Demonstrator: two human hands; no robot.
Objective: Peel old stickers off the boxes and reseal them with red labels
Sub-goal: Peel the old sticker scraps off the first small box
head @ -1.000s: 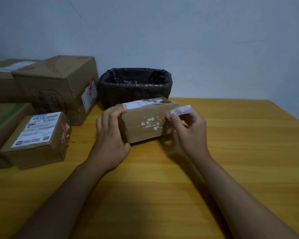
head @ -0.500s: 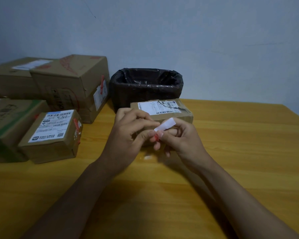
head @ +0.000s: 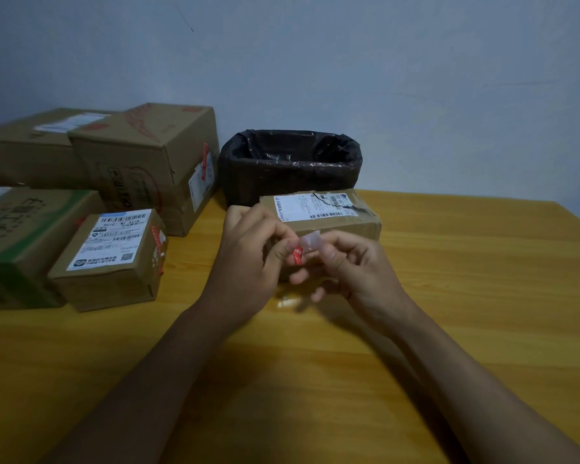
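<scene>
Matt brown cardboard box (head: 335, 226); glossy black plastic bin liner (head: 290, 152); smooth wood-grain table (head: 466, 296).

One view only, worn on the head, looking forward and down across a wooden table (head: 449, 329) toward a plain wall (head: 382, 78). Close in: both forearms entering from the bottom edge at 6 o'clock, left hand (head: 248, 252) and right hand (head: 355, 262) meeting just below centre, near enough to fill the middle. Wide-angle, with the table's far edge bowed and its right corner dropping off at 3 o'clock. Cardboard boxes (head: 141, 162) stacked at 9 to 10 o'clock, a black-lined bin (head: 288, 169) against the wall at 12. No second view to share ground with.
</scene>
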